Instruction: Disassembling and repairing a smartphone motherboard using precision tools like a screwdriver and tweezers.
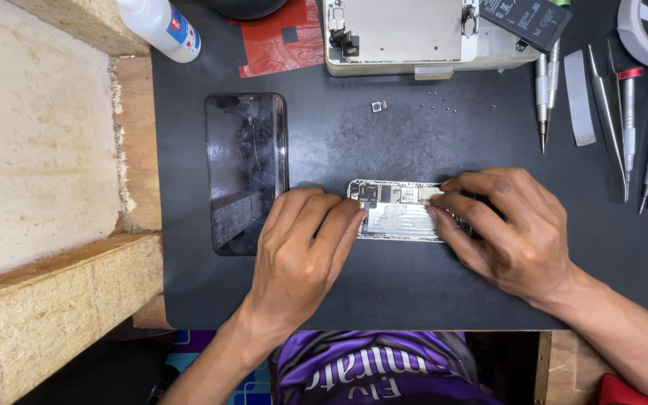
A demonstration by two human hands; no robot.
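An opened phone body (397, 211), its silver frame exposing dark chips and a pale metal shield, lies flat on the black mat (384, 285) covering the bench, between a person's two hands. The left hand (301, 255) rests over its left end, fingers curled down and pressing the edge. The right hand (515, 229) covers the right end, fingertips pinching at the upper rim of the frame. A detached dark screen (247, 172) lies just beside the left hand. Screwdrivers (628, 120) and tweezers (607, 112) sit well apart at the mat's right, tiny screws (440, 105) scattered above.
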